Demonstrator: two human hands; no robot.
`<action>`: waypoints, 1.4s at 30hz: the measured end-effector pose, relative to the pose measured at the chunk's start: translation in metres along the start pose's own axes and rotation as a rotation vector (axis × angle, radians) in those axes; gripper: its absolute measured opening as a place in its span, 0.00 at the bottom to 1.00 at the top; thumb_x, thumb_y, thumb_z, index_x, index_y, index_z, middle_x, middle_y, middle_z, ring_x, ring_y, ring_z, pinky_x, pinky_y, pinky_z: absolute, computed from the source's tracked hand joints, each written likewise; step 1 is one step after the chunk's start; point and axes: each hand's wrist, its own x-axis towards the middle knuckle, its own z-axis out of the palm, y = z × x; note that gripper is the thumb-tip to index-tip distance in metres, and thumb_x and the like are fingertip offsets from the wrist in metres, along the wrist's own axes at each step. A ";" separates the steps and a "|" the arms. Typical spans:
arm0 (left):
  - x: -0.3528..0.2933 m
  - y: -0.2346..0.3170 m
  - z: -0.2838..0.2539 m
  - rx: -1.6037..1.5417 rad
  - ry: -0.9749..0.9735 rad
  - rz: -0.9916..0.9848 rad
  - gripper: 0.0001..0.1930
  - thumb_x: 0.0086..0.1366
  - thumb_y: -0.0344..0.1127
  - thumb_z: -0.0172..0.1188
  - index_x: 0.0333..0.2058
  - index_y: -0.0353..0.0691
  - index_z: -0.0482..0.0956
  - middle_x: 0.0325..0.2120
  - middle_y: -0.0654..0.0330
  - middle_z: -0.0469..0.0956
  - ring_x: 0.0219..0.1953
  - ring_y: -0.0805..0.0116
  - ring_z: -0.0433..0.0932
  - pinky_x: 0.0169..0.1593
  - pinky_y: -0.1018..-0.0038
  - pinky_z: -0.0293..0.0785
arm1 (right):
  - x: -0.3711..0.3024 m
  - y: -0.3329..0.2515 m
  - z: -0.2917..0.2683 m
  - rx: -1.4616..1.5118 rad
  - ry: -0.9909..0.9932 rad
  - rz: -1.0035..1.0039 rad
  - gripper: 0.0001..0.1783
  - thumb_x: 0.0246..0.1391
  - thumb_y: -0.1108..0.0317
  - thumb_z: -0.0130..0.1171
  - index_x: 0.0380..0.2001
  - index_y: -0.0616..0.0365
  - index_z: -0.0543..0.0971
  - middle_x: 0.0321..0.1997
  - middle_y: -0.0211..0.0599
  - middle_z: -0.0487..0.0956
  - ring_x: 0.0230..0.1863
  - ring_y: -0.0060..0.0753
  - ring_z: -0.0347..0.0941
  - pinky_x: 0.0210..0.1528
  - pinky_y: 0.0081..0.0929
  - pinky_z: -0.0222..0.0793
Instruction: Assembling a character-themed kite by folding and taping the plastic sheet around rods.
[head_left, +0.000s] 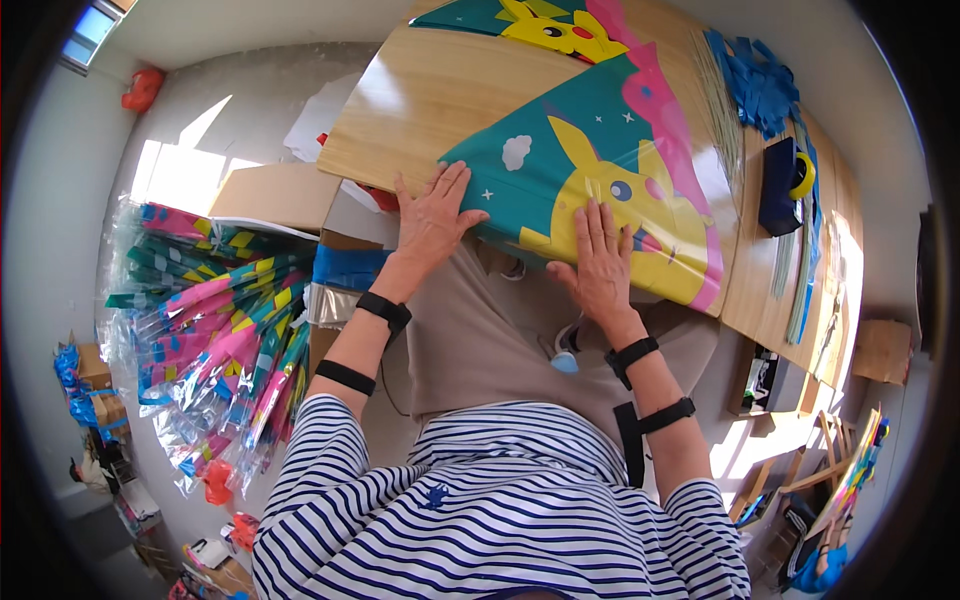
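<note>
A triangular kite sail (530,175) lies flat before me, its near edge along the table's near edge. It is teal with a pink scalloped border and a big yellow cartoon animal, and its surface shines. My left hand (432,215) rests on its left corner, fingers spread. Flat on the yellow figure near the close edge lies my right hand (600,262), its fingers stretched out. Neither hand grips anything. Farther off on the table, a second printed sail (565,35) with a similar yellow figure is partly cut off by the view's top edge.
The wooden table (400,110) carries thin rods (715,95), blue strips (755,85) and a dark blue box (780,185) with a yellow tape roll (802,175) at right. Left of me, colourful printed sails in clear plastic (220,330) spread beside a cardboard box (270,195).
</note>
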 end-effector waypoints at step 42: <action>0.001 0.070 -0.012 -0.070 -0.223 0.082 0.33 0.62 0.49 0.64 0.64 0.43 0.69 0.67 0.63 0.64 0.70 0.58 0.59 0.68 0.35 0.43 | -0.005 -0.004 0.009 0.220 0.068 0.020 0.47 0.58 0.38 0.54 0.69 0.63 0.60 0.76 0.47 0.55 0.78 0.47 0.46 0.75 0.57 0.38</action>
